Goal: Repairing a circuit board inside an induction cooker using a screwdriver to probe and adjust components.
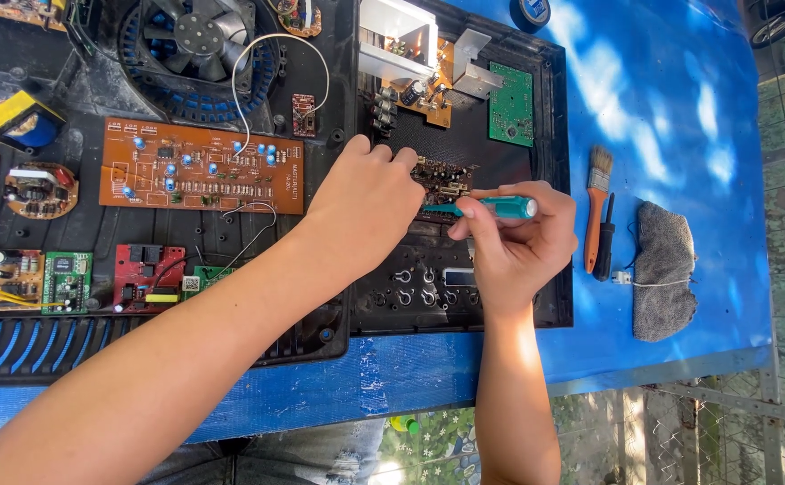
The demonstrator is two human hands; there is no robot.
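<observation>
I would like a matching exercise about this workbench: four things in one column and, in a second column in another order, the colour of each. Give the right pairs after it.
Things:
1. screwdriver handle in the right hand
2. long circuit board beside the left hand
3. cloth at the right of the table
4. paintbrush handle

Colours:
A. grey
B. orange
C. teal green
D. brown-orange with small blue parts

Pairs: 1-C, 2-D, 3-A, 4-B
</observation>
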